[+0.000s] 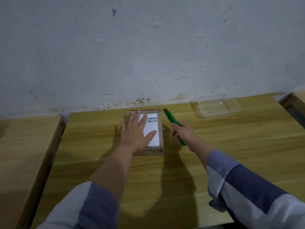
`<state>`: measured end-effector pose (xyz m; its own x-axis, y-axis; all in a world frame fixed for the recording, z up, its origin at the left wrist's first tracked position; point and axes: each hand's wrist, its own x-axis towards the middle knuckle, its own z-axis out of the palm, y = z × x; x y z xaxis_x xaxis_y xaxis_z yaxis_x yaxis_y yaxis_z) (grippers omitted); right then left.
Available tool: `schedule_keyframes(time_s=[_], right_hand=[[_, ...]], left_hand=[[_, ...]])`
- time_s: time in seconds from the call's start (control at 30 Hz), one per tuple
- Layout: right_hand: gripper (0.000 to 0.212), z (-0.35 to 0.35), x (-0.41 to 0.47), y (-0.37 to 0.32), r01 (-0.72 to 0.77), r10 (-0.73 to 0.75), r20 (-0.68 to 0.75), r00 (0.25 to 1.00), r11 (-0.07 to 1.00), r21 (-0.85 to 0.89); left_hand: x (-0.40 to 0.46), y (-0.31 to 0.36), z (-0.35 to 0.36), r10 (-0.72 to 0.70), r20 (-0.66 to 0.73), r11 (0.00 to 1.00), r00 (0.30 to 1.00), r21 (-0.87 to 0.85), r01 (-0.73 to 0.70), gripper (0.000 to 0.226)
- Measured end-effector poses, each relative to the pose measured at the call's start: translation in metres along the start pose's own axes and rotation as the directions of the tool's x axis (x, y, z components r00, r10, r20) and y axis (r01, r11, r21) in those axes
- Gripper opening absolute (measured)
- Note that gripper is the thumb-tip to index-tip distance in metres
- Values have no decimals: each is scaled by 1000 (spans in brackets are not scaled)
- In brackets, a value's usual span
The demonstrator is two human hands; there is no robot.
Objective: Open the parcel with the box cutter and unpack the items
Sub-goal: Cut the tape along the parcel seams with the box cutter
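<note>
A brown cardboard parcel (pixel 159 129) with a white barcode label (pixel 152 128) lies flat on the wooden worktop (pixel 231 154) near the stained wall (pixel 148 47) — the left hand (pixel 135 131) rests on it, fingers (pixel 132 119) straight and spread over the label. Just right of the parcel, the right hand (pixel 184 133) grips a green box cutter (pixel 173 121), its tip pointing toward the wall. A clear plastic tray (pixel 217 107) sits well apart at the far right — both sleeves are blue and white

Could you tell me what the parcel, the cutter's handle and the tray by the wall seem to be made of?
The brown rectangular parcel looks like matte cardboard with a white paper label, judging by its dull brown face and frayed far edge. The green box cutter appears to be smooth plastic. The clear shallow tray is see-through, probably thin plastic.
</note>
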<state>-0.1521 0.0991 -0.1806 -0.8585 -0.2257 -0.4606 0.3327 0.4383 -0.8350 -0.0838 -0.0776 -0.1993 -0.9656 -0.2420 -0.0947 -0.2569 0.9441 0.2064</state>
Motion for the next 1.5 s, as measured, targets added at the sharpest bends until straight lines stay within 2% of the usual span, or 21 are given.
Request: schedule_keyframes(time_s=[0.2, 0.43, 0.67, 1.0, 1.23, 1.37, 1.5], right_hand=[[37, 3, 1, 6, 25, -22, -57, 998, 998, 50], [35, 13, 4, 5, 13, -11, -12, 1000, 985, 172], [46, 22, 10, 3, 3, 12, -122, 992, 993, 116], [46, 24, 4, 6, 10, -3, -114, 993, 998, 57], [45, 18, 1, -4, 5, -14, -105, 994, 996, -91], [45, 18, 0, -7, 51, -75, -114, 991, 980, -194], [45, 18, -8, -1, 83, -107, -106, 989, 974, -210]], left_hand=[[19, 9, 12, 65, 22, 996, 998, 56, -66, 73], [20, 9, 19, 62, -23, 995, 998, 81, -60, 71], [19, 7, 20, 55, -42, 996, 998, 72, -52, 73], [19, 8, 19, 56, -47, 997, 997, 58, -54, 71], [19, 9, 19, 61, -44, 996, 997, 65, -58, 71], [20, 9, 19, 55, -36, 996, 998, 67, -52, 71], [20, 10, 20, 54, -29, 996, 998, 71, -52, 71]])
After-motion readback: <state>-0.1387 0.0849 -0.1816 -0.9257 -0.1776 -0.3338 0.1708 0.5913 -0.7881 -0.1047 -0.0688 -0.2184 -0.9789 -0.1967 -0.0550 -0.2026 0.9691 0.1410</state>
